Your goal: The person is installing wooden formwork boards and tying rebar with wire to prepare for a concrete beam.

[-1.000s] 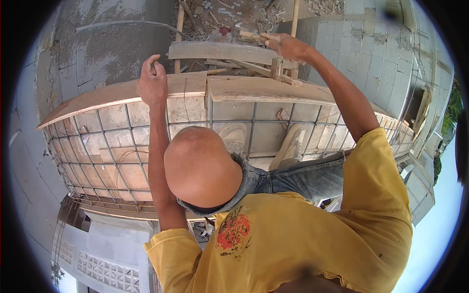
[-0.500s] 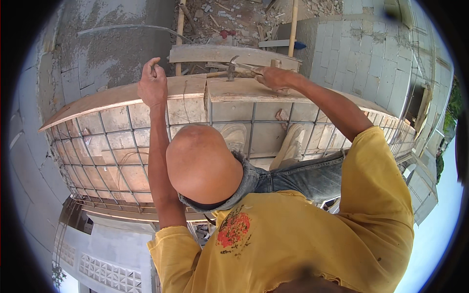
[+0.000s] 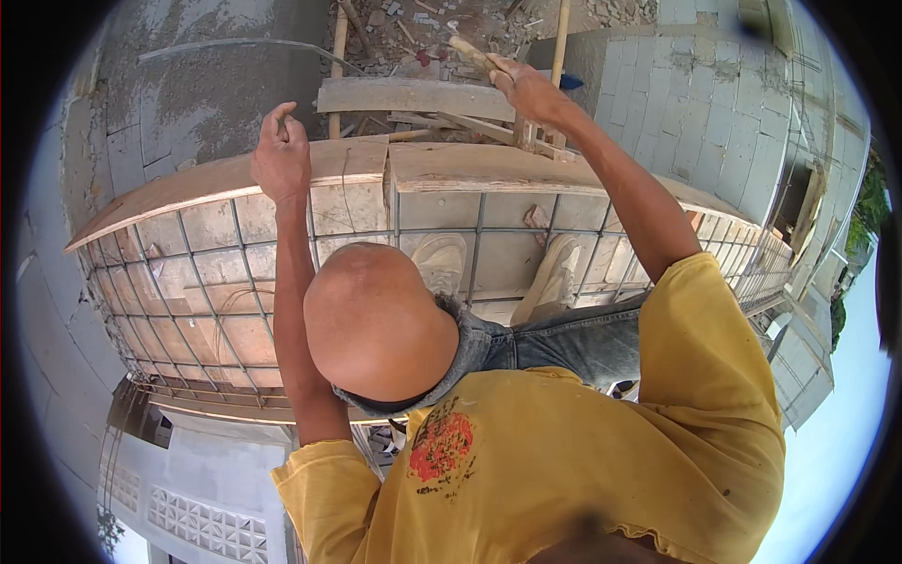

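Observation:
My right hand [image 3: 528, 92] is closed around the wooden handle of a hammer [image 3: 472, 53], raised beyond the plywood edge. The hammer's head is hard to make out against the rubble. My left hand [image 3: 281, 162] rests at the top edge of the left plywood board [image 3: 221, 179], its fingers curled and pinched together. Whatever may be between those fingers is too small to tell. Beside it, the right plywood board [image 3: 489, 167] meets the left one at a seam, where a thin wire [image 3: 346, 193] hangs down.
A rebar grid [image 3: 235, 240] spans the formwork, and my shoes [image 3: 440, 263] stand among its bars. Past the boards lie a wooden plank [image 3: 413, 96], upright poles [image 3: 339, 66] and rubble [image 3: 404, 38]. Grey block walls [image 3: 695, 113] rise at both sides.
My right hand has lifted the hammer up and away from the plywood edge, where its head was before. My left hand stays closed at the left board, with little shift.

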The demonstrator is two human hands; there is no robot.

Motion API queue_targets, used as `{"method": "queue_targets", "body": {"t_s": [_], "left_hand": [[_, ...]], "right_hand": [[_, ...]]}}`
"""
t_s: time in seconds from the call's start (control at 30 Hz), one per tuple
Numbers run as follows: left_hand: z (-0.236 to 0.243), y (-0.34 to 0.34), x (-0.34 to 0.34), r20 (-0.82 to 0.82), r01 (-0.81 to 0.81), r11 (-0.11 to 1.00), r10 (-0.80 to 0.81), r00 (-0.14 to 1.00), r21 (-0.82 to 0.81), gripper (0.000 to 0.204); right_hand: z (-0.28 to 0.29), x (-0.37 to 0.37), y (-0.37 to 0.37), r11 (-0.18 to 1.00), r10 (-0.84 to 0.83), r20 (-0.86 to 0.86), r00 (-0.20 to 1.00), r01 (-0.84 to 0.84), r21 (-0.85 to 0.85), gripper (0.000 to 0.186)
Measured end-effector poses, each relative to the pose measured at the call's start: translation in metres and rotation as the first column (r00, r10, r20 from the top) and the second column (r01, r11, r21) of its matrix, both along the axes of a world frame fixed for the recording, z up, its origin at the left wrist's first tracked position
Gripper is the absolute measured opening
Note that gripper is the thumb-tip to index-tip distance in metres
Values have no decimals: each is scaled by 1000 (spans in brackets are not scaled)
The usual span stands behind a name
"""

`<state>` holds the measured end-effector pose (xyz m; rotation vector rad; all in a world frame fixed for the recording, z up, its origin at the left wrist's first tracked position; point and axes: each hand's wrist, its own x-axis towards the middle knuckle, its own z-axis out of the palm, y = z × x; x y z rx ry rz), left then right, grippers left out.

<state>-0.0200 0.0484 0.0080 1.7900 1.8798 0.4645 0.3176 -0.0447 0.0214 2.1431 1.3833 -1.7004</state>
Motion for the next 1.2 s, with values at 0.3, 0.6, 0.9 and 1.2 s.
{"method": "queue_targets", "body": {"t_s": [0.3, 0.6, 0.9, 1.2], "left_hand": [[-15, 2, 9, 38, 60, 998, -61, 997, 26, 24], [-11, 11, -6, 408, 235, 962, -161, 899, -139, 23], [88, 42, 60, 379, 520, 611, -356, 854, -597, 44], [135, -26, 161, 385, 767, 275, -737, 555, -579, 43]], "right_hand": [[-11, 91, -58, 570, 226, 466, 856, -504, 649, 62], [210, 160, -305, 571, -819, 195, 539, 739, 357, 27], [160, -29, -424, 81, -996, 2, 86, 925, 371, 31], [151, -25, -386, 417, -901, -7, 434, 868, 270, 37]]}}
